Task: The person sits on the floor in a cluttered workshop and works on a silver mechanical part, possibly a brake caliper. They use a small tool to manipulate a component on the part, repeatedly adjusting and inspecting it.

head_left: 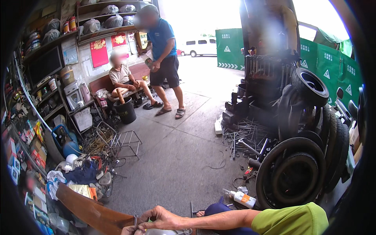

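Observation:
My right hand [161, 218] reaches in from the right at the lower edge, its fingers bent and pressed together close to my left hand. Only a small part of my left hand [128, 230] shows, with closed fingers. A thin upright metal rod with a rounded top [135, 219] stands between the two hands; which fingers grip it cannot be made out. Below my right hand lies a grey metal part [158, 232], mostly cut off by the frame. A brown curved board [94, 209] stretches from the left up to my hands.
Stacked tyres [291, 176], scattered tools [246, 139] and a white bottle [243, 199] lie at right. At left are a metal rack [127, 141], a black bucket [125, 111] and piled clutter. One person [162, 43] stands; another [121, 74] sits on a bench.

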A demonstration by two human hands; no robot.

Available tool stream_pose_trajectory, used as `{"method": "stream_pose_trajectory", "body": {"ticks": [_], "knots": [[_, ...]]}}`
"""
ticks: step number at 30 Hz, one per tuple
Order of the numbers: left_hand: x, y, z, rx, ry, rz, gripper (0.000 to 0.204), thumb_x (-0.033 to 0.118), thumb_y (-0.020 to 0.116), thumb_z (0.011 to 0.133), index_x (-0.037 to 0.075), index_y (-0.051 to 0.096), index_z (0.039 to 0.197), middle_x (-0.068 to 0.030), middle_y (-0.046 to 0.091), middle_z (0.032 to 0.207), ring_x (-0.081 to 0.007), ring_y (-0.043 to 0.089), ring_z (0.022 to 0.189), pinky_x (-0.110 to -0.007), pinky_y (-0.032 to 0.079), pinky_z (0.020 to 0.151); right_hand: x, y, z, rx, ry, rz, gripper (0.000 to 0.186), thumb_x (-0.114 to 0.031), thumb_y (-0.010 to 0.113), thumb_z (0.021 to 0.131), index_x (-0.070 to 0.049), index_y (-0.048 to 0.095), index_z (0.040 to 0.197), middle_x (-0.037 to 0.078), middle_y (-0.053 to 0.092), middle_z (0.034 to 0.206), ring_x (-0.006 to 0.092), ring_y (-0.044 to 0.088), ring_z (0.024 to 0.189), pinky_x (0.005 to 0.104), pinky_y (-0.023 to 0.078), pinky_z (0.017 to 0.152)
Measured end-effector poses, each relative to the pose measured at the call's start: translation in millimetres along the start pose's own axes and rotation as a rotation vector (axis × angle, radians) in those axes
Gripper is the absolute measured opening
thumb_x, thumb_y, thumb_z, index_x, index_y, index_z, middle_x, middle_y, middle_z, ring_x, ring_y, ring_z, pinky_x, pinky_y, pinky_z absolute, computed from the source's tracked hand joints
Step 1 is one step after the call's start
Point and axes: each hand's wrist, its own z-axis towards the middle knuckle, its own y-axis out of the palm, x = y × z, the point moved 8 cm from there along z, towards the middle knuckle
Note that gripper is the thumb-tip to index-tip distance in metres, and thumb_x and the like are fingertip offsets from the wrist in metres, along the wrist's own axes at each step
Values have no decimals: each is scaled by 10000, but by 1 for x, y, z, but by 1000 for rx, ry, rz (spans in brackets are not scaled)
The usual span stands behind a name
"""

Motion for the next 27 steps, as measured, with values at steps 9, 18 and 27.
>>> {"method": "stream_pose_trajectory", "body": {"ticks": [9, 18, 27], "knots": [[-7, 3, 5, -105, 57, 20, 143, -51, 601, 864, -17, 633, 1000, -51, 650, 913, -120, 605, 825, -236, 490, 777, -2, -3, 1, -2, 2, -418, 459, -414, 558, 963, 31, 636, 879, 28, 541, 659, 77, 436, 621, 310, 355, 514], [-16, 9, 11, -99, -23, -207, 129, -11, 608, 887, -11, 624, 1015, -65, 649, 913, -116, 585, 746, -220, 472, 709, -8, -4, -1, 140, 20, -160, 461, -409, 542, 974, 32, 613, 860, 27, 535, 617, 61, 453, 597, 295, 388, 502], [-18, 2, 20, -121, 32, -221, 127, -27, 570, 899, -15, 606, 1020, -84, 646, 899, -130, 595, 734, -222, 483, 701, 5, -6, 3, 108, -6, -20, 270, -241, 599, 962, 16, 617, 1043, 64, 650, 927, 72, 579, 840, 248, 483, 698]]}}
